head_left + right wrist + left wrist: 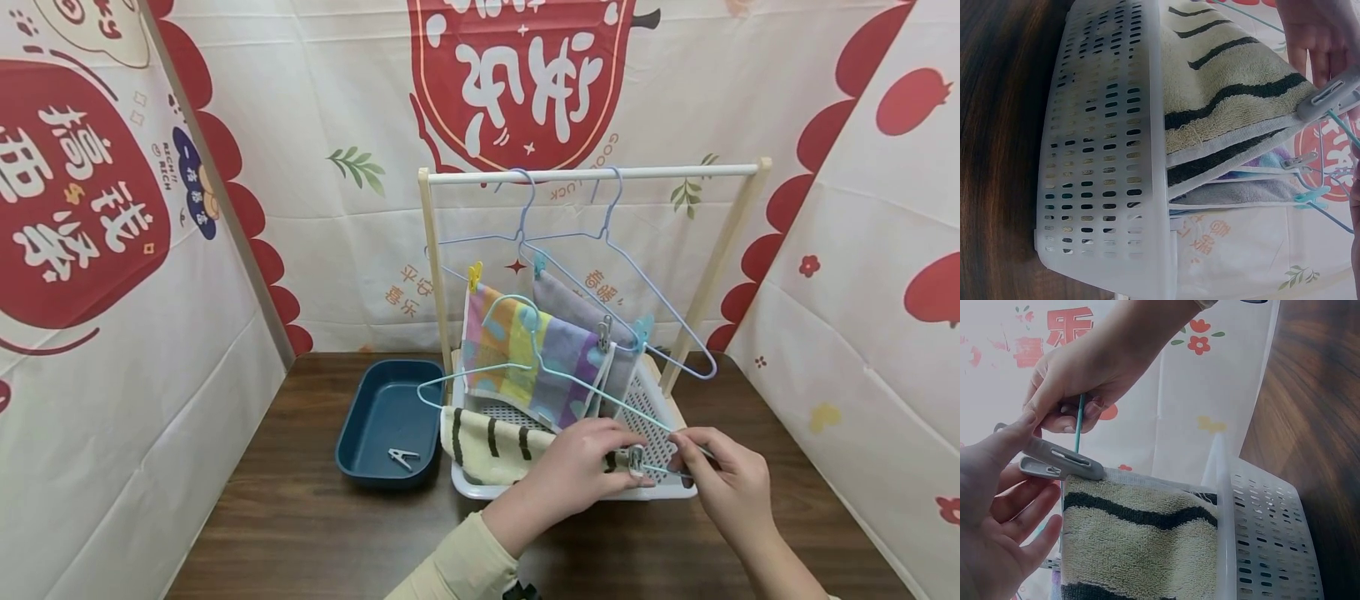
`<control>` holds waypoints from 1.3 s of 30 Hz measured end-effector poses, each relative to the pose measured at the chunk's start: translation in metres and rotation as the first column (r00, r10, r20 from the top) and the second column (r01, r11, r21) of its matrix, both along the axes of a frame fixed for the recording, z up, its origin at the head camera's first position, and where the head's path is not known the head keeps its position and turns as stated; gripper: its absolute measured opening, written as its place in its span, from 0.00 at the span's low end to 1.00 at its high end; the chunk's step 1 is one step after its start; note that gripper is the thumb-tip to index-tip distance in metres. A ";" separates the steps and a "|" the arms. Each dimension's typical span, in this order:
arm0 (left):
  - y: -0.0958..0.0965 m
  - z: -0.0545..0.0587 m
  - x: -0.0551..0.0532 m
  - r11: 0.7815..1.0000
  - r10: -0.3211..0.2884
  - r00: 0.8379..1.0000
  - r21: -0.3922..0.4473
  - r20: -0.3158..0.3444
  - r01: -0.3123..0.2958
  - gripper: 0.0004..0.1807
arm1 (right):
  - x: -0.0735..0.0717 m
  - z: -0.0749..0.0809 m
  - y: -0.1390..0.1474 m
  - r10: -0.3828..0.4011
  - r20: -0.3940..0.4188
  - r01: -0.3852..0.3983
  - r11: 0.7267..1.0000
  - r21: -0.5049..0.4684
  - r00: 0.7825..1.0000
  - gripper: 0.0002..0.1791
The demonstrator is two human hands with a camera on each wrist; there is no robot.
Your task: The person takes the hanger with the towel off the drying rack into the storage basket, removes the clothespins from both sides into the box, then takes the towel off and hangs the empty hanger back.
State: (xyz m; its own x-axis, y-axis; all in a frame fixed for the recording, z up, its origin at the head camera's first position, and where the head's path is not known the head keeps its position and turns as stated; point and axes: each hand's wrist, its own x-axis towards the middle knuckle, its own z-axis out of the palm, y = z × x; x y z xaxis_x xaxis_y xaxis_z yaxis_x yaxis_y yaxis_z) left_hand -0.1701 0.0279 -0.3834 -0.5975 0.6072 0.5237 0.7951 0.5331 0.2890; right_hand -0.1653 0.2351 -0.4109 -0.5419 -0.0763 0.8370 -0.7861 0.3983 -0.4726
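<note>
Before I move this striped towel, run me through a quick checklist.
1. Hands: ok, right hand grips the mint hanger, left hand pinches the gray clip.
2. Clip at right end of the striped towel: ok.
3. Clip's bite firm: cannot tell.
4. Left end clipped: not ok, no clip visible there.
5. Spare clip: ok, lying in the blue tray.
6. Hanger hooked on rail: not ok, hook below it.

One left hand (576,467), one right hand (726,477): two total. One mint-green hanger (534,337), two blue hangers (605,234): three total. One cream striped towel (491,452), one multicoloured checked towel (517,342), one grey towel (558,302): three total. One yellow clothespin (475,277), two light-blue clothespins (642,332), three grey clothespins (636,460): six visible. One drying rack (660,172). One white perforated basket (476,490). One dark-blue bin (378,408). One wooden table (292,508).
</note>
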 end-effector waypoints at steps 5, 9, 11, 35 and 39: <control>0.000 -0.001 0.002 1.000 0.021 0.999 -0.015 0.028 -0.021 0.19 | -0.001 -0.003 0.001 0.001 -0.003 -0.001 1.000 -0.007 1.000 0.10; 0.001 -0.001 0.002 1.000 0.018 1.000 -0.017 0.001 -0.018 0.16 | -0.001 -0.003 0.001 0.005 -0.002 -0.005 1.000 -0.010 1.000 0.07; 0.001 -0.001 0.002 1.000 0.012 1.000 -0.009 -0.019 -0.012 0.15 | -0.001 -0.002 0.001 0.004 -0.002 -0.004 1.000 -0.010 1.000 0.06; 0.002 -0.002 -0.003 0.954 -0.072 0.983 0.276 -0.166 0.116 0.06 | -0.001 -0.003 0.003 0.015 0.014 -0.014 1.000 -0.020 1.000 0.10; 0.000 0.000 -0.004 0.954 -0.035 0.983 0.287 -0.181 0.087 0.06 | -0.004 -0.002 0.002 0.020 0.014 -0.020 1.000 -0.018 1.000 0.12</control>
